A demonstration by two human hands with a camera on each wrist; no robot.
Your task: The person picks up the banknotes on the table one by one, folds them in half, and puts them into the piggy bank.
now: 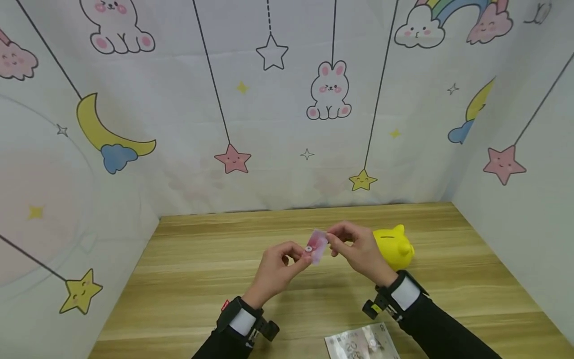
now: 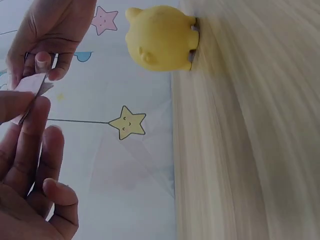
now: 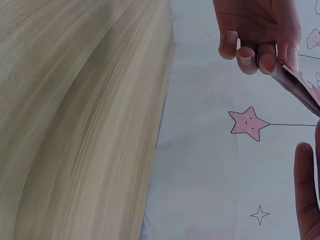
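Note:
Between my two hands is a small folded pink-and-lilac piece, like thin paper (image 1: pixel 319 245), with a round white spot on its face. My left hand (image 1: pixel 277 269) pinches its lower left part between thumb and fingers. At its upper right corner, my right hand (image 1: pixel 358 250) pinches the edge with thumb and forefinger. In the right wrist view the folded piece (image 3: pixel 296 86) shows a grey inner side between its layers. Just behind the right hand, a yellow piggy bank (image 1: pixel 395 246) stands on the table, a slot in its back.
A flat greyish printed sheet, like a banknote (image 1: pixel 364 343), lies at the near edge of view on the wood-grain table (image 1: pixel 215 269). White cloth walls (image 1: pixel 287 129) printed with stars and rabbits enclose the table at the back and sides.

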